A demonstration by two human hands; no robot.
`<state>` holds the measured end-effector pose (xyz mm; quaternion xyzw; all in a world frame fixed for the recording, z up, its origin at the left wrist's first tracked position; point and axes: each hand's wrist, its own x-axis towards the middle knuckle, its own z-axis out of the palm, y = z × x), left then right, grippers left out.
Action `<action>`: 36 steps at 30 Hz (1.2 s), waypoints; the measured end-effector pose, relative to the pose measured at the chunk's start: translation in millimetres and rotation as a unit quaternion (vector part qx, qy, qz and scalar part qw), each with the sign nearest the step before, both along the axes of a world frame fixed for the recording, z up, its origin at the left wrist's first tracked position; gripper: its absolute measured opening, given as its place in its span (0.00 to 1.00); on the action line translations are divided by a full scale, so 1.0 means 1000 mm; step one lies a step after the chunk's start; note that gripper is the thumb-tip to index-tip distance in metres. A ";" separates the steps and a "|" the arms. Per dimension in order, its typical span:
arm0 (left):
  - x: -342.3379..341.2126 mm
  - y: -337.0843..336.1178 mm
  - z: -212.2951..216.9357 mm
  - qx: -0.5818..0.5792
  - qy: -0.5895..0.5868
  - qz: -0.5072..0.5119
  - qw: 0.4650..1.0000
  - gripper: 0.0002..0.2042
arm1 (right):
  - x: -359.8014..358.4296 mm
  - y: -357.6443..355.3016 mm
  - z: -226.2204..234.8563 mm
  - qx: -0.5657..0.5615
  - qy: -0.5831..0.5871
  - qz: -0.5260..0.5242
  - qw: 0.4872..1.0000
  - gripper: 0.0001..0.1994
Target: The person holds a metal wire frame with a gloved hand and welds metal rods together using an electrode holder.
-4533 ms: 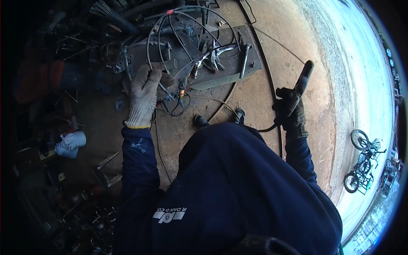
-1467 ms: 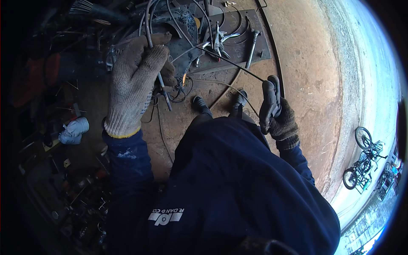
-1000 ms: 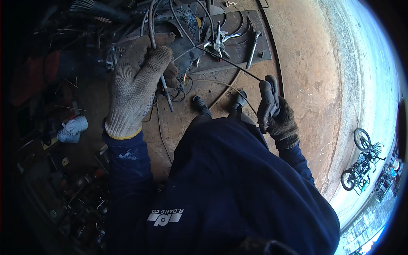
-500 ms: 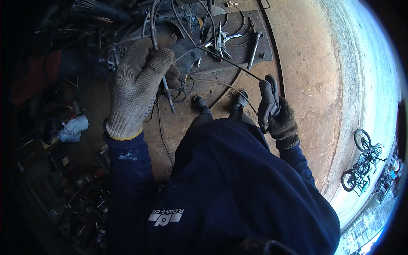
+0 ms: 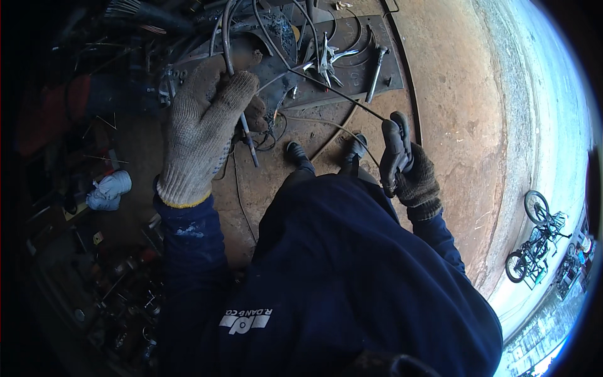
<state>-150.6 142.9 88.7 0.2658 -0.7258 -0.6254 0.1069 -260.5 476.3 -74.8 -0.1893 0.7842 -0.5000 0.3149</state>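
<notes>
A worker in a dark blue jacket stands over a cluttered workshop floor, two boots (image 5: 326, 154) showing just below the hands. The right hand (image 5: 407, 169), in a dark glove, has its fingers curled tight round a black handle (image 5: 391, 147), from which a thin rod (image 5: 339, 94) runs up and away toward the left hand. The left hand (image 5: 204, 125), in a pale knit glove, is closed over a bent metal bar (image 5: 226, 44) that rises past its fingertips; a second thin rod (image 5: 249, 139) pokes out beneath its palm. To do this well, the bar likely needs a steady grip while the rod tip is guided slowly. Beyond the fingers lies one steel plate (image 5: 358, 69) bearing one pair of pliers (image 5: 326, 56). Far right stands one bicycle (image 5: 534, 235).
</notes>
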 end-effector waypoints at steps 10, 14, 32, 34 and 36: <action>0.001 -0.001 -0.006 -0.014 0.020 -0.011 1.000 0.12 | 0.000 0.001 -0.001 -0.005 0.002 -0.003 1.000 0.35; 0.000 0.004 -0.003 -0.024 0.000 -0.020 1.000 0.12 | -0.004 -0.001 0.008 0.026 0.003 0.008 1.000 0.37; -0.007 0.068 -0.018 -0.306 0.012 -0.105 0.946 0.11 | -0.003 -0.012 0.043 0.074 0.105 0.094 0.987 0.27; -0.008 0.072 -0.020 -0.300 0.004 -0.112 0.947 0.11 | -0.003 -0.017 0.044 0.035 0.107 0.107 0.988 0.27; -0.007 0.076 -0.023 -0.305 0.002 -0.116 0.945 0.12 | -0.005 -0.022 0.048 0.016 0.127 0.138 0.982 0.28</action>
